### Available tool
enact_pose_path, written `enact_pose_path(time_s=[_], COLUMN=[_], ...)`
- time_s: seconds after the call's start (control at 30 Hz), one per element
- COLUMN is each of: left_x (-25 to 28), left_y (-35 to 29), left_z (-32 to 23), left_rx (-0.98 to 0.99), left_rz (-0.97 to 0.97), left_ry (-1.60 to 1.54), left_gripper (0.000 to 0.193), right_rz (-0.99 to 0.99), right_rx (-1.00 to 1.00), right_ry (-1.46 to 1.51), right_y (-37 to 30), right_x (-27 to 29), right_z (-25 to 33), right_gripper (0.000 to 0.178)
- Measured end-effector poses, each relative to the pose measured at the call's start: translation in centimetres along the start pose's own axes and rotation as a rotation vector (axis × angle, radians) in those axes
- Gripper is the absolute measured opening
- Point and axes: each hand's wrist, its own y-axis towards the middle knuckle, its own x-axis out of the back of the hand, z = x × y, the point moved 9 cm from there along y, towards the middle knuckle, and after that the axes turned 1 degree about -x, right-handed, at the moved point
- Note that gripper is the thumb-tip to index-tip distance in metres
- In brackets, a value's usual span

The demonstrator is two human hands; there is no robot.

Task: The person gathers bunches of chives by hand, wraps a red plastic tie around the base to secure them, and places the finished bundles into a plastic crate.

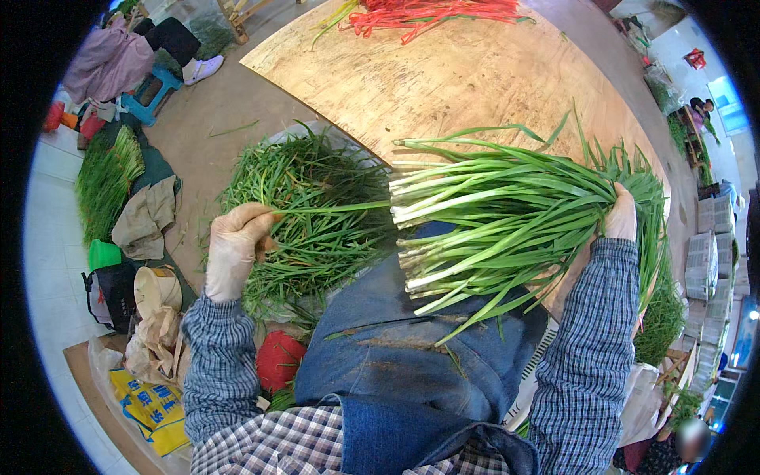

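Observation:
My right hand point(621, 214) is closed round the leafy end of a thick bunch of garlic chives point(491, 210). Their white stem ends point left, and the bunch lies above my lap and over the table's near corner. To the left, my left hand point(241, 233) pinches the end of a single green blade point(332, 208), which stretches right to the white ends of the bunch. Beneath that blade sits a large heap of loose green leaves point(309, 229) on pale sheeting. The fingertips of my right hand are partly hidden by leaves.
Red ties point(435, 16) lie at the far edge of the wooden table point(412, 87). Leftward are a blue stool point(152, 95) beside a seated person, more greens point(111, 178), a cloth point(148, 218) and a bucket point(157, 290). More greens point(661, 317) stand beyond my right arm.

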Motion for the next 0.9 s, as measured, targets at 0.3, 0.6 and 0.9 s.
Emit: enact_pose_path(time_s=[0.3, 0.6, 0.9], left_x=[-12.7, -14.9, -10.5], left_y=[-9.2, -2.9, -10.2], left_z=[-13.3, -3.4, -13.9], left_rx=[-1.102, -0.791, -1.172], left_rz=[0.098, 0.176, -0.058], left_ry=[0.510, 0.500, 0.482], left_gripper=[0.038, 0.011, 0.026], right_rz=[-0.038, -0.011, -0.065], right_rx=[-0.165, 0.040, -0.046], right_ry=[0.117, -0.643, -0.582], right_y=[-2.3, -2.8, -3.2], right_x=[1.1, -0.3, 1.4], right_z=[4.7, 8.7, 8.7], right_gripper=[0.029, 0.035, 0.036])
